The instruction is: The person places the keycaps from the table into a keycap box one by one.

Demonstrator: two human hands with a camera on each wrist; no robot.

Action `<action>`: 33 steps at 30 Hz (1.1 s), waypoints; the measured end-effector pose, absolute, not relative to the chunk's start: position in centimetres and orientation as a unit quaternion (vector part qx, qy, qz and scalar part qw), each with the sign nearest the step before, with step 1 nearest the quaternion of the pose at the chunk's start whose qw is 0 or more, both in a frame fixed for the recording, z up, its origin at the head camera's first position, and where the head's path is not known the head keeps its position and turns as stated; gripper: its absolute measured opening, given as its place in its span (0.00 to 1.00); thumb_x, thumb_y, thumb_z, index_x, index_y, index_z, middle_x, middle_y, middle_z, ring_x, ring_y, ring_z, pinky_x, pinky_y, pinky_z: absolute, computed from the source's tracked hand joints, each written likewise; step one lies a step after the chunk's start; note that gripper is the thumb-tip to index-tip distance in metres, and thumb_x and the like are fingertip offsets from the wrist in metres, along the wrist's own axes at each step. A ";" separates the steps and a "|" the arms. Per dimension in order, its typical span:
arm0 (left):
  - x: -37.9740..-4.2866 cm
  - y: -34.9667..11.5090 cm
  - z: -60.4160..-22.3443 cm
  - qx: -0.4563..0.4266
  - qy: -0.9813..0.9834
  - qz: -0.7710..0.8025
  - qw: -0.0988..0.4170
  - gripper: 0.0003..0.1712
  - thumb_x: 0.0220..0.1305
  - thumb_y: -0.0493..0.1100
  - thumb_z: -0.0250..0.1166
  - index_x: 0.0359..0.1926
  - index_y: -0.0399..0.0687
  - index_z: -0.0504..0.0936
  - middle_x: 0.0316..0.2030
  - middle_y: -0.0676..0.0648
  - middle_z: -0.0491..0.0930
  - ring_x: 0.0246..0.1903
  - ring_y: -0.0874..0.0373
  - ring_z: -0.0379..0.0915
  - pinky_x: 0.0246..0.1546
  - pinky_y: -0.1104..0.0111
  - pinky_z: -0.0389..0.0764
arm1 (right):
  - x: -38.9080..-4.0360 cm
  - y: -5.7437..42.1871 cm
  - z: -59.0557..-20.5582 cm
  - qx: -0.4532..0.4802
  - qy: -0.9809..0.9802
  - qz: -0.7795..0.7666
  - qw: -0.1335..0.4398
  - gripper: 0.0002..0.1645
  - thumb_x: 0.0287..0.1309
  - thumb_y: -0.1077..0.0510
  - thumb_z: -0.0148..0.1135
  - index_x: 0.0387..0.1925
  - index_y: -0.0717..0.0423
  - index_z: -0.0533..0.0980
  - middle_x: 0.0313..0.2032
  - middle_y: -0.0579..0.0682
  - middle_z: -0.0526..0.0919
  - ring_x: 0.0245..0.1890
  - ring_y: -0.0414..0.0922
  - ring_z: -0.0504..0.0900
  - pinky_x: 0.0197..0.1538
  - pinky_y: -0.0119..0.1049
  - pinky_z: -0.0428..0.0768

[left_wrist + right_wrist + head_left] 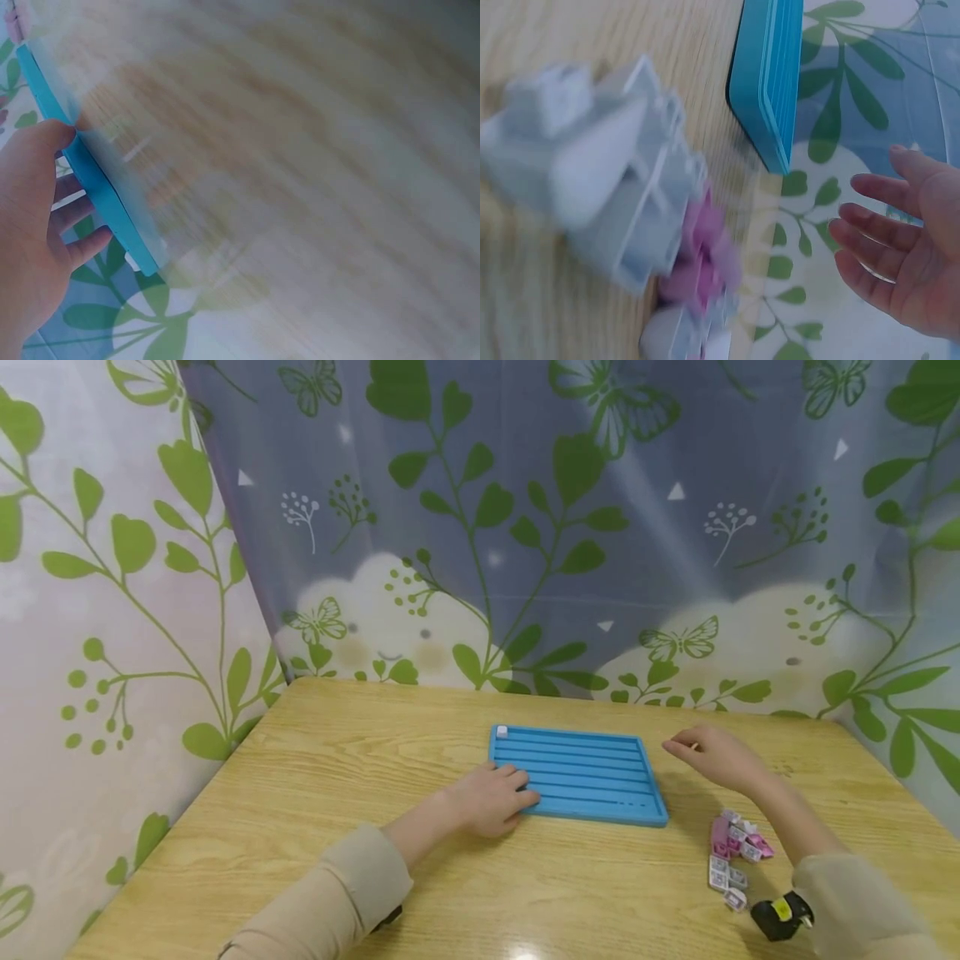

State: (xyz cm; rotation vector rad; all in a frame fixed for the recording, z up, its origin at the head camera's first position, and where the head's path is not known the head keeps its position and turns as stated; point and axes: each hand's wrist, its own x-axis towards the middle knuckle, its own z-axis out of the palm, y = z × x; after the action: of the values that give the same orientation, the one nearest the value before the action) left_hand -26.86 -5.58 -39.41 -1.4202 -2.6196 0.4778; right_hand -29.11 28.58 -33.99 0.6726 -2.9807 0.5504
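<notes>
A shallow blue tray [577, 770] with raised lengthwise ridges lies on the table. My left hand [491, 797] holds its near left corner; in the left wrist view the thumb [58, 135] presses the near wall while the fingers reach over the rim. One small white block [502, 732] sits in the tray's far left corner. Just off the tray's right end, my right hand [716, 758] is raised above the table with relaxed fingers, and nothing shows in it in the right wrist view. Nearer me, below that hand, lies a pile of small white and pink hollow pieces [735, 839].
The wooden table [360, 735] ends at a leaf-patterned curtain [495, 527] behind and at the left. A black wrist camera [780, 917] hangs under the right sleeve, close to the pile of pieces.
</notes>
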 end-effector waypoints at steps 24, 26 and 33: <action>-26.7 -5.5 -39.4 -0.471 -0.865 0.159 0.064 0.21 0.69 0.53 0.50 0.61 0.58 0.69 0.51 0.51 0.71 0.50 0.57 0.67 0.48 0.63 0.70 | -25.7 35.4 -34.4 0.210 -0.955 0.156 -0.136 0.21 0.47 0.62 0.66 0.43 0.70 0.74 0.37 0.61 0.78 0.39 0.59 0.77 0.35 0.44 0.77; -26.7 -5.5 -39.4 -0.472 -0.865 0.158 0.065 0.21 0.68 0.53 0.50 0.61 0.58 0.69 0.51 0.51 0.71 0.50 0.57 0.67 0.48 0.63 0.71 | -25.6 35.6 -34.4 0.202 -0.950 0.171 -0.166 0.21 0.44 0.65 0.65 0.43 0.69 0.74 0.38 0.62 0.77 0.40 0.60 0.76 0.35 0.44 0.77; -26.6 -5.6 -39.3 -0.468 -0.868 0.152 0.064 0.22 0.68 0.52 0.50 0.61 0.58 0.69 0.52 0.51 0.71 0.51 0.57 0.67 0.49 0.62 0.70 | -25.3 35.3 -34.6 0.142 -0.934 0.227 -0.235 0.28 0.36 0.71 0.61 0.47 0.66 0.72 0.41 0.69 0.73 0.27 0.50 0.73 0.25 0.40 0.71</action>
State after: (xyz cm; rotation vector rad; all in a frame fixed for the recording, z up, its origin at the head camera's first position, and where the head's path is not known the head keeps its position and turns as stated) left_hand -26.64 -5.58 -39.27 -1.4123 -2.6226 0.4590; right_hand -25.33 35.29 -34.65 0.5295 -3.4753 0.8462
